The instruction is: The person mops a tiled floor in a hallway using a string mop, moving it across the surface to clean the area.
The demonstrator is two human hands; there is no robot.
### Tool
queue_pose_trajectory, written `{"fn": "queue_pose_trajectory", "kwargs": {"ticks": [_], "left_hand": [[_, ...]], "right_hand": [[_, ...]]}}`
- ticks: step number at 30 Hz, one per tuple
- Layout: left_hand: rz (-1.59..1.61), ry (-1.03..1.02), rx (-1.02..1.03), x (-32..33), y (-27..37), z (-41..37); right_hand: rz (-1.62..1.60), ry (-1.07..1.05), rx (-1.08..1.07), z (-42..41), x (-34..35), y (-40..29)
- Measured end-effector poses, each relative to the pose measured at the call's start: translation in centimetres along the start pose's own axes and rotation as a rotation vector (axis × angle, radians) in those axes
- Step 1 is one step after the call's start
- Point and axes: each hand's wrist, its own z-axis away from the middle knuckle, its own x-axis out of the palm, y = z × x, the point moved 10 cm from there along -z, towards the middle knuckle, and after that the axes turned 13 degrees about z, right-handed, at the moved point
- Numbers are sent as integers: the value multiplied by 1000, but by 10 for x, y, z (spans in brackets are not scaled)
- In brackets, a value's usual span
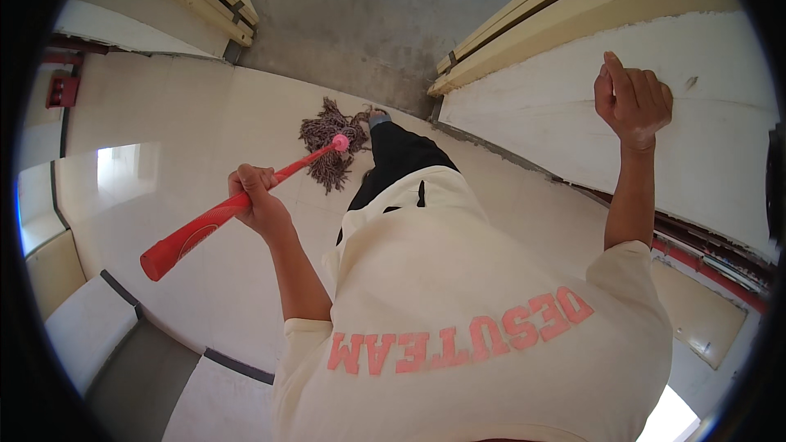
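Note:
My left hand (pixel 256 196) is wrapped around the red handle (pixel 212 221) of a string mop, a little below its thick top end. The handle slants down to a pink round collar (pixel 341 142). Under it, brownish-grey mop strands (pixel 328 172) spread over the pale tiled floor (pixel 258 116), close beside my foot. On the other side my right hand (pixel 635 101) is raised in front of the white lower wall, its fingers curled and nothing visible in them. Whether it touches the wall I cannot tell.
Ahead, a doorway with cream frames (pixel 491 43) opens onto a grey concrete floor (pixel 344 18). A white wall (pixel 540 104) runs along the right. At the far left hangs a red box (pixel 62 91). A grey floor strip (pixel 144 374) passes between white wall sections at lower left.

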Motion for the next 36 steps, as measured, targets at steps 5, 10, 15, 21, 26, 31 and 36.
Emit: {"fn": "queue_pose_trajectory", "kwargs": {"ticks": [5,10,15,21,26,31,36], "left_hand": [[21,16,-26,-4,-4,2],[-12,33,-15,-8,-2,6],[-42,65,-10,-7,-2,7],[-46,29,-8,0,1,6],[-60,47,-5,-5,-1,10],[-60,49,0,-5,-2,10],[-40,16,-4,-4,0,10]], "right_hand": [[-9,21,18,1,-2,1],[-31,33,5,2,-2,2],[-38,24,0,5,-1,1],[-33,41,4,7,-2,3],[-50,40,4,7,0,3],[-30,38,2,8,-2,3],[-15,29,4,6,-1,2]]}}
